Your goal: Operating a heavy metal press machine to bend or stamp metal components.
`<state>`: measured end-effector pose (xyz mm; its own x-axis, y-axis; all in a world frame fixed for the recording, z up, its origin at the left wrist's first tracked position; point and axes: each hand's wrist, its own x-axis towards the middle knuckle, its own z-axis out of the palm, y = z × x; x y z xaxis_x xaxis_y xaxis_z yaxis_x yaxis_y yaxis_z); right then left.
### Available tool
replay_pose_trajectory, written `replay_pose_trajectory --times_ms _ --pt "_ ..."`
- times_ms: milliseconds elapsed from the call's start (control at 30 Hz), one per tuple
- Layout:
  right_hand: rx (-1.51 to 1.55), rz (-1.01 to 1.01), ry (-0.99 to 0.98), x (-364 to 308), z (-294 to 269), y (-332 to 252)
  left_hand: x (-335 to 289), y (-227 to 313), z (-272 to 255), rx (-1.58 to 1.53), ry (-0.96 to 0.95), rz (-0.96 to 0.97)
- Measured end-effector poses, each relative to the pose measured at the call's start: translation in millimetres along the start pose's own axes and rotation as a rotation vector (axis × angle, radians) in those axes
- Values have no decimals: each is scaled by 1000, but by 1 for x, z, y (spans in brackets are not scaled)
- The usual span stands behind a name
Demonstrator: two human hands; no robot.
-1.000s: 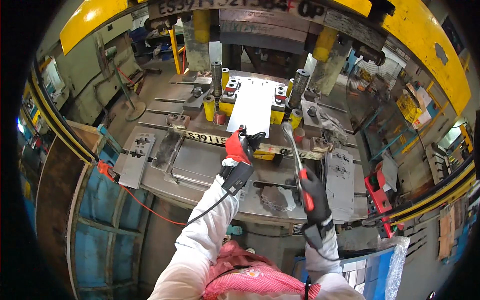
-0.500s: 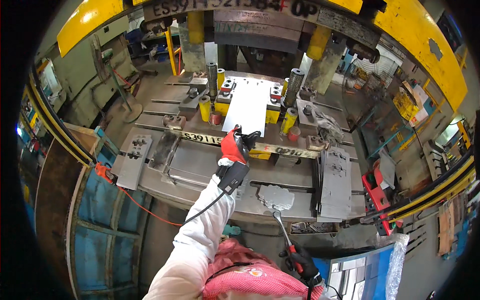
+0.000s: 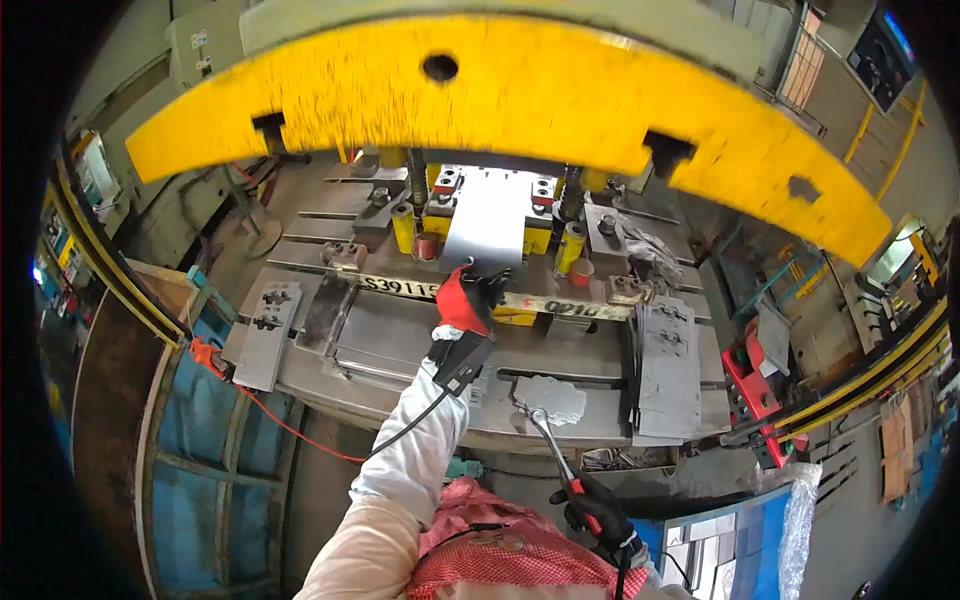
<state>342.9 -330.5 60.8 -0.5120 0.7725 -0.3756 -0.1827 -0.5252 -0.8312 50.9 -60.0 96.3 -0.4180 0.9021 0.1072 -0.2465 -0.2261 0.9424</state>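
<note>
My left hand [image 3: 472, 298], in a red and black glove, is just in front of the near end of a flat metal sheet [image 3: 484, 238]. Its thumb and dark fingers look apart, with nothing visible between them. The sheet lies on the lower die between yellow blocks and posts. Lower right, my right hand [image 3: 598, 515], black-gloved, is closed around the red and black handle of a ratchet wrench [image 3: 557, 448]. The wrench's head is over the near edge of a grey, jagged-edged stack of plates [image 3: 552, 398] on the press bed.
A yellow press beam [image 3: 480, 95] spans the top of the view, low over the die. Stacked metal plates [image 3: 668, 385] stand at the right of the bed, another plate [image 3: 265, 345] at the left. A red control box [image 3: 752, 400] is farther right.
The yellow beam has come down and hides the upper die. My left hand has drawn slightly back from the sheet. The wrench in my right hand has shifted slightly up and left.
</note>
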Motion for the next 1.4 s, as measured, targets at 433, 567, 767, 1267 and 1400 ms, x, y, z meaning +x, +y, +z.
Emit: replay_pose_trajectory --times_ms 433,567,767,1267,1400 --pt "26 -57 -24 -11 -2 -7 -18 25 13 153 -93 58" --pt "-75 -154 -52 4 7 -33 2 8 -4 -299 -2 -227" --pt "-346 -446 -76 76 41 -148 1 -5 -6 -453 40 -247" --pt "-287 -571 -124 313 38 -255 37 -76 -18 -224 21 -20" --pt "-398 -620 124 237 65 -253 -1 4 5 -805 37 -486"
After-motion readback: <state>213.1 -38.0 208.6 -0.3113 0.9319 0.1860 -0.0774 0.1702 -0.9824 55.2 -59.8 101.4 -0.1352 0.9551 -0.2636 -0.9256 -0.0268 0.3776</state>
